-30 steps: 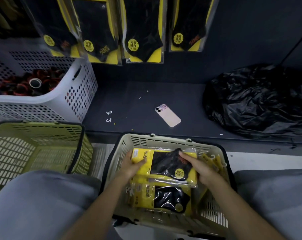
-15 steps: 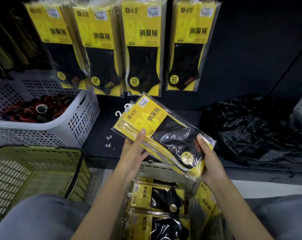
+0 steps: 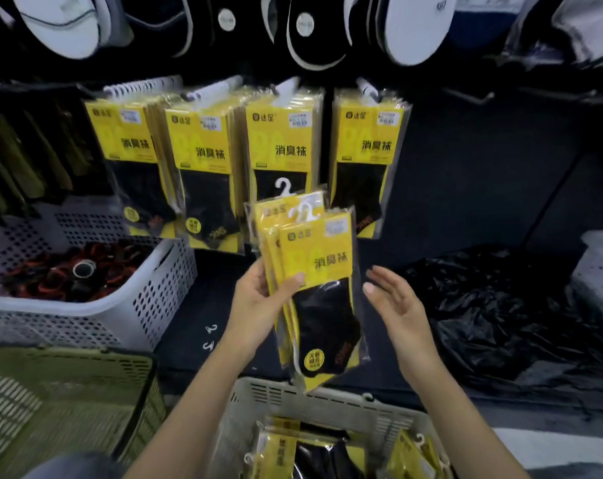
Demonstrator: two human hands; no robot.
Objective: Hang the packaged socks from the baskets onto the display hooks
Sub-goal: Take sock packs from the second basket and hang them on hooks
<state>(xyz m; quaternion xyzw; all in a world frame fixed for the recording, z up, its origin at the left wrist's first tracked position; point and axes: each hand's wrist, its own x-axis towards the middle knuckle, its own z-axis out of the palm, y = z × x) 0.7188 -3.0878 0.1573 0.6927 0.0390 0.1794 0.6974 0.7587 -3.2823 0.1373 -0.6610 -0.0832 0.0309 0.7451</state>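
My left hand (image 3: pixel 262 299) grips a small stack of yellow-and-black sock packs (image 3: pixel 313 278), held upright with their white plastic hangers at the top. My right hand (image 3: pixel 393 302) hovers open just right of the stack, fingers straight, not touching it. Behind the stack, four rows of the same sock packs (image 3: pixel 203 160) hang on display hooks (image 3: pixel 289 86). Below, a beige basket (image 3: pixel 269 395) holds more sock packs (image 3: pixel 286 451).
A white perforated basket (image 3: pixel 148 305) of dark red and black items stands at the left. A green basket (image 3: pixel 68 392) sits at the lower left. Crumpled black plastic (image 3: pixel 500 312) lies at the right. Two loose white hangers (image 3: pixel 210 337) lie on the dark shelf.
The stack rose from the basket and turned upright in front of the hanging rows. My right hand let go of it and now hovers beside it. The view tilted upward.
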